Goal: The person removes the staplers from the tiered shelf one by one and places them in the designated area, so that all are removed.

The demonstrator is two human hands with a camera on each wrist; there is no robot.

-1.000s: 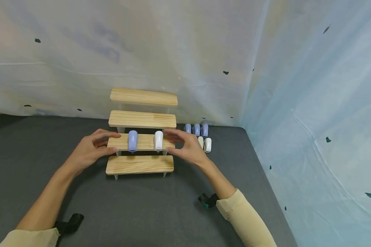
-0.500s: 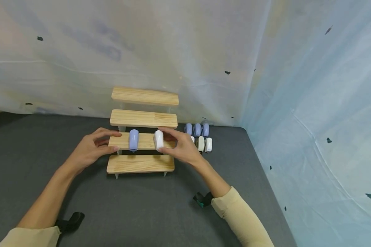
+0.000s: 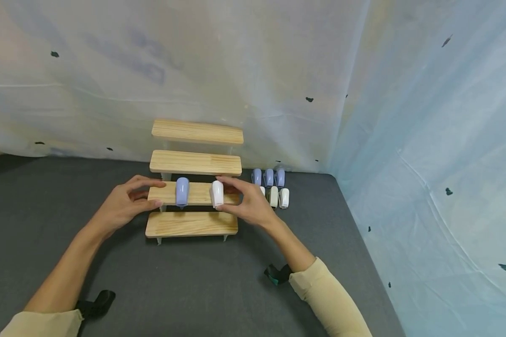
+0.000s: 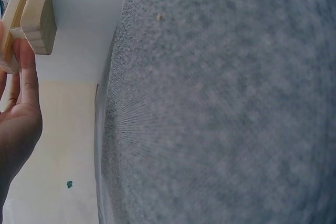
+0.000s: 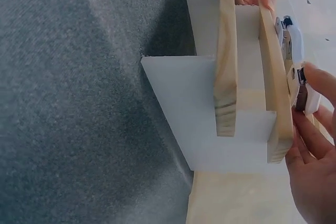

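Observation:
A stepped wooden rack stands against the back sheet. On its second step from the bottom, a board point(image 3: 200, 193), sit a lavender mini stapler point(image 3: 182, 191) and, to the right, a white mini stapler point(image 3: 217, 194). My right hand point(image 3: 253, 203) pinches the white stapler, thumb at its front end and index finger at its back. The right wrist view shows the thumb beside the white stapler's shell point(image 5: 312, 100), other fingers under the board's end. My left hand point(image 3: 120, 206) grips the same board's left end; its fingers point(image 4: 29, 72) reach the wood in the left wrist view.
Right of the rack, lavender staplers point(image 3: 268, 177) form a row on the dark grey cloth point(image 3: 185, 290). In front of them lie a cream stapler point(image 3: 273, 196) and white ones point(image 3: 284, 198), one partly behind my right hand. Pale sheeting point(image 3: 426, 140) closes in the back and right.
My right hand has moved left from the board's right end and taken hold of the white stapler, which now sits slightly turned. The left hand has stayed at the board's left end.

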